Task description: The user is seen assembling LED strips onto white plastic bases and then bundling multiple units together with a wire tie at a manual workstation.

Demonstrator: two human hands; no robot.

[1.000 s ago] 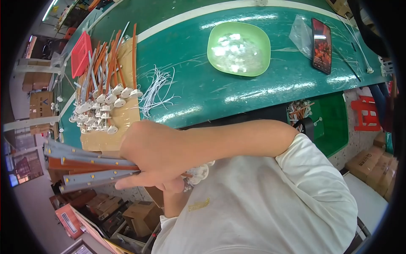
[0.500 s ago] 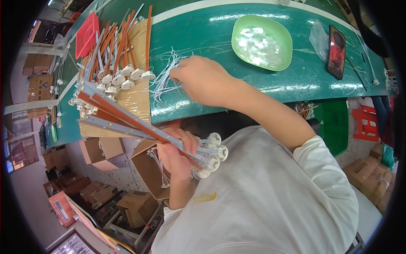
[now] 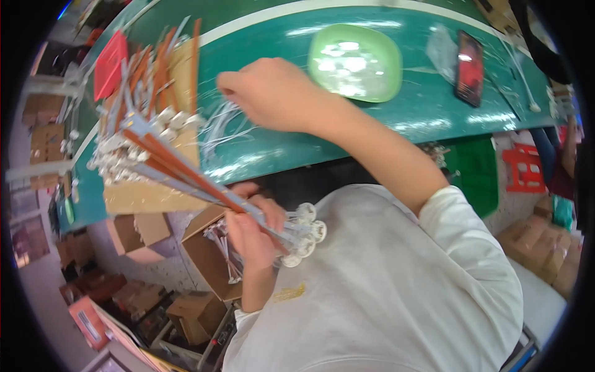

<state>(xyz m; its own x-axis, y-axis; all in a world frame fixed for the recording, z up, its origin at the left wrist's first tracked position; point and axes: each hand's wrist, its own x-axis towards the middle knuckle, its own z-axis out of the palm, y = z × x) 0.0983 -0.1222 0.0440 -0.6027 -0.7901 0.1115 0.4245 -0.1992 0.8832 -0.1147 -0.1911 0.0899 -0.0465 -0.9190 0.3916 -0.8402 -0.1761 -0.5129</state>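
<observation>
Fisheye rim cuts off the table [image 3: 396, 133] ends; the floor cartons below the left hand [image 3: 254, 232] blur. The green table spans the view, with a pile of strips [image 3: 145, 124] on cardboard left of the right hand [image 3: 273, 93] and a green bowl [image 3: 354, 62] and phone [image 3: 469, 68] to its right. Left hand is clamped round a bundle [image 3: 204, 186] of strips below the table edge. Right hand reaches over white ties [image 3: 226, 127], fingers curled; whether it grips any cannot be told.

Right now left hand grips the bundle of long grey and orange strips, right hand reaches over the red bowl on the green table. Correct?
Not quite: the head view shows the bowl is pale green, not red. The left hand does grip the bundle of grey and orange strips; the right hand reaches over the green table.
</observation>
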